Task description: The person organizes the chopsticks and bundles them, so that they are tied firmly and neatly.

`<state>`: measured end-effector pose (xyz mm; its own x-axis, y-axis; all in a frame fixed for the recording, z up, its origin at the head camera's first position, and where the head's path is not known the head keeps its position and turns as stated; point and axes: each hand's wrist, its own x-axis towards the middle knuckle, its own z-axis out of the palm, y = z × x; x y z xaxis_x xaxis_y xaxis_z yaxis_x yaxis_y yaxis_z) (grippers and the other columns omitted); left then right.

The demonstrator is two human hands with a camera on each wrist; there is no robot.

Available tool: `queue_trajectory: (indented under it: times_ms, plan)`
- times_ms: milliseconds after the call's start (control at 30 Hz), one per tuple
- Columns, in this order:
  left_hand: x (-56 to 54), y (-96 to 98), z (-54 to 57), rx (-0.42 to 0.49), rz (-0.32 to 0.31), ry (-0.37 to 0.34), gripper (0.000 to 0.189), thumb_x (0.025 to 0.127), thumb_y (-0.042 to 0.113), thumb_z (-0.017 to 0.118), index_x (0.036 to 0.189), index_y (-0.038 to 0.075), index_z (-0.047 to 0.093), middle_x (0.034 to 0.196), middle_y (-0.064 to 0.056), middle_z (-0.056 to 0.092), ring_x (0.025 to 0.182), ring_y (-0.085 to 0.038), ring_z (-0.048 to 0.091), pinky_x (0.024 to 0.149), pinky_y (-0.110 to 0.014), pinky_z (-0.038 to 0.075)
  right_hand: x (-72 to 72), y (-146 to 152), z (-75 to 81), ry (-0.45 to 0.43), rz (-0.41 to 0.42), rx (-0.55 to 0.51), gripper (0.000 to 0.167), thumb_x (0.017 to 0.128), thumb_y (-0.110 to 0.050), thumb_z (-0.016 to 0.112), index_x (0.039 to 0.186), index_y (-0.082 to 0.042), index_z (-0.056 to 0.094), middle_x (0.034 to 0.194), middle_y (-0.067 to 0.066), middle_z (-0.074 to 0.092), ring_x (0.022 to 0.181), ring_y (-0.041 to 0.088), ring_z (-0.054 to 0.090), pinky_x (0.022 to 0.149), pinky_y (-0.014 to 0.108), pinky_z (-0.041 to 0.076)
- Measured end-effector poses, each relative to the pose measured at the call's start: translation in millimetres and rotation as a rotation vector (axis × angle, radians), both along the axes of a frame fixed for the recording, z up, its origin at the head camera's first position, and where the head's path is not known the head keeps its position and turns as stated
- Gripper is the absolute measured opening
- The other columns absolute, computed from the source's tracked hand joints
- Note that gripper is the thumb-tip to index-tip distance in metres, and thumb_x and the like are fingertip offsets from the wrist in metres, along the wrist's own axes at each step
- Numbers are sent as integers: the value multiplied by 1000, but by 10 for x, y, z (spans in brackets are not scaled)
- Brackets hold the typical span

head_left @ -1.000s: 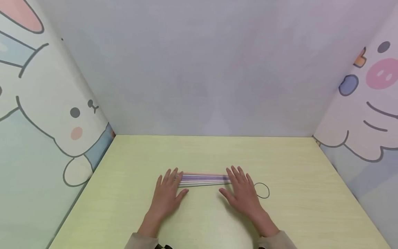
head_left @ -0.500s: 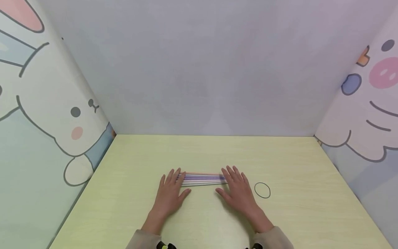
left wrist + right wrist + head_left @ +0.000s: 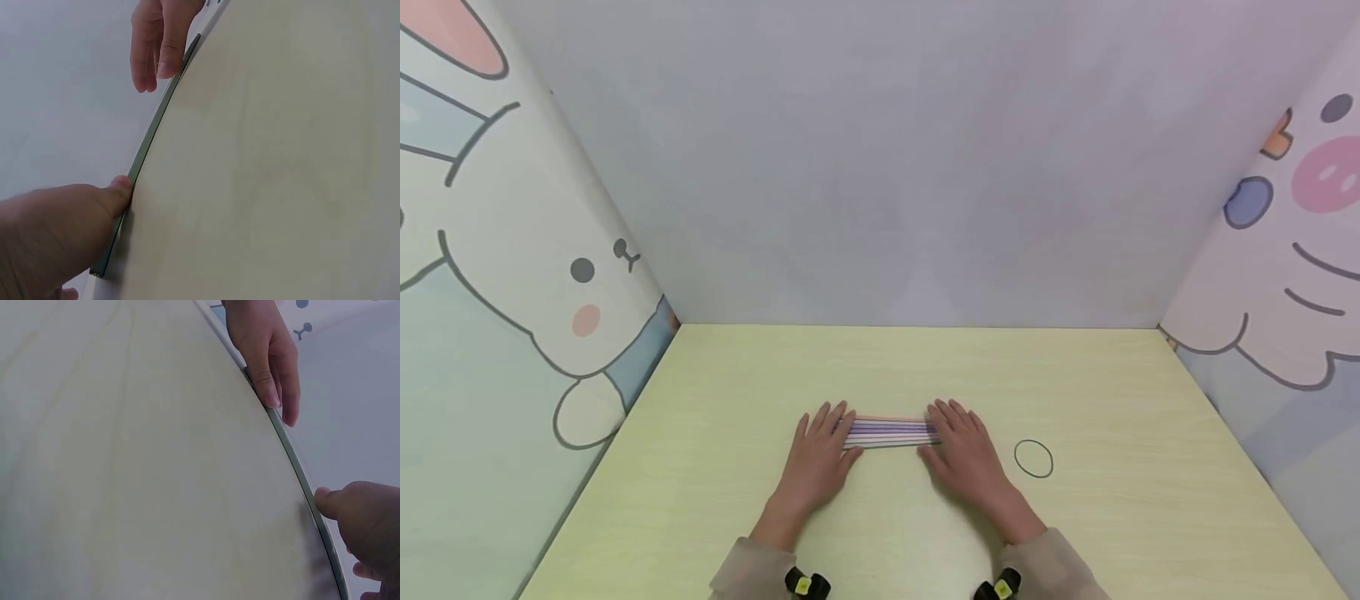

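Matte, pale lilac back wall (image 3: pixel 910 167) meets a light yellow tabletop (image 3: pixel 880 533) with faint wood grain. Smooth side panels carry flat printed cartoons: a white rabbit (image 3: pixel 527 250) on the left, a pig (image 3: pixel 1300 258) on the right.

Slender coloured sticks (image 3: pixel 891 432) lie side by side on the tabletop, between the two hands. Form: straight, narrow, nearly parallel. Visible colours: salmon pink at the far edge, white, purple and pink within, dark green at the near edge. Their outer ends are covered in the head view.

Left hand (image 3: pixel 814 471): fingers extended over the left end, thumb touching the green edge. Right hand (image 3: pixel 967 467): same posture at the right end. Neither hand is curled round the sticks; both make contact with straight fingers.

Thin dark loop (image 3: pixel 1052 460), roughly round, lies on the tabletop beyond the right hand, apart from it. Beige fabric sleeves (image 3: pixel 1051 567) cover both forearms.
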<state>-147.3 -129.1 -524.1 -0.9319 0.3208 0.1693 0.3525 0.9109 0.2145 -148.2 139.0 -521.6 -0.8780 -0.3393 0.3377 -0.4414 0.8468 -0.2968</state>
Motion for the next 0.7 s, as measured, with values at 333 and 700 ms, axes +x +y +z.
queue_trajectory:
  times_ms: [333, 700]
  plan:
    - [-85, 32, 5, 28, -47, -20, 56, 100, 36, 60, 147, 6, 51, 153, -12, 47, 145, -35, 37, 117, -57, 23, -114, -5, -25, -26, 41, 20, 48, 93, -31, 71, 128, 1, 62, 142, 21, 55, 135, 41, 47, 112, 55, 34]
    - [-131, 40, 80, 37, -72, 42, 51, 96, 32, 67, 139, 6, 59, 140, -11, 59, 133, -33, 51, 110, -50, 37, -197, -17, 15, -46, 30, 38, 41, 91, -32, 75, 117, -2, 67, 138, 18, 58, 128, 36, 53, 100, 54, 45]
